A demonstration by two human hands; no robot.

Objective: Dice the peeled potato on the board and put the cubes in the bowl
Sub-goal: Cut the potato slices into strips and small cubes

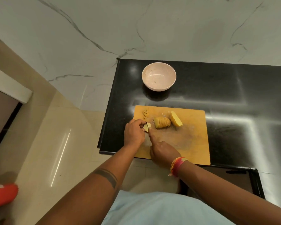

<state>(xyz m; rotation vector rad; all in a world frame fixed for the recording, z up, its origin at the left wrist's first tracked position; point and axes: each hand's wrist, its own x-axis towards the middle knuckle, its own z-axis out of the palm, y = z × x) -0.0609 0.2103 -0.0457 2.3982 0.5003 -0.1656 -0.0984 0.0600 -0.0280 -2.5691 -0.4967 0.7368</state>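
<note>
The peeled yellow potato lies in parts on the rectangular wooden cutting board (191,140): 1 sliced half (162,122) fanned into thin rounds at the board's middle, 1 whole half (176,118) leaning just right of it, and a small pile of cubes (145,113) at the far left corner. The left hand (134,133) pinches a pale potato slice (146,127) against the board. The right hand (162,151) is closed around a knife (148,127), forefinger along its spine, blade on that slice. The round pale pink bowl (159,78) sits far of the board on the glossy black countertop (234,88)
</note>
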